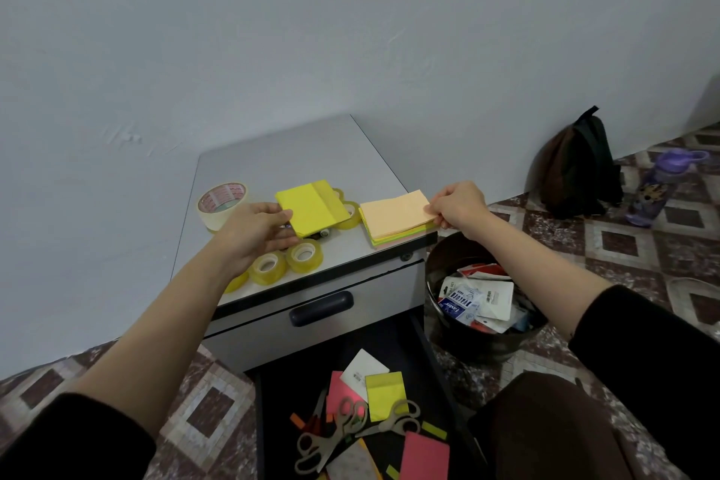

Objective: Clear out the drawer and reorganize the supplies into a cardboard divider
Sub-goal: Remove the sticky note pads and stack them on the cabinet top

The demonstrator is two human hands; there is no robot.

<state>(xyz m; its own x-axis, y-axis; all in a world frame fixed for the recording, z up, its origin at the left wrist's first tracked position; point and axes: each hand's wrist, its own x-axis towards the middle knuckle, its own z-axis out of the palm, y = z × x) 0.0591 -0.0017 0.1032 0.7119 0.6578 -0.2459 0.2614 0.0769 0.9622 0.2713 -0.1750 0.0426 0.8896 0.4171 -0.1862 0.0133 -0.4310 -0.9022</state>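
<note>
On top of the grey drawer cabinet, my left hand grips the near left corner of a yellow sticky-note pad. My right hand pinches the right edge of a multicolour sticky-note stack with an orange top sheet, lying at the cabinet's front right corner. Several small clear tape rolls lie under and around my left hand. A wide tape roll sits at the left. Below, the open black drawer holds pink and yellow note pads, scissors and paper scraps.
A black bin full of packaging stands to the right of the cabinet. A dark backpack leans on the wall, with a purple bottle beside it. The upper drawer with a dark handle is closed. Patterned tile floor surrounds everything.
</note>
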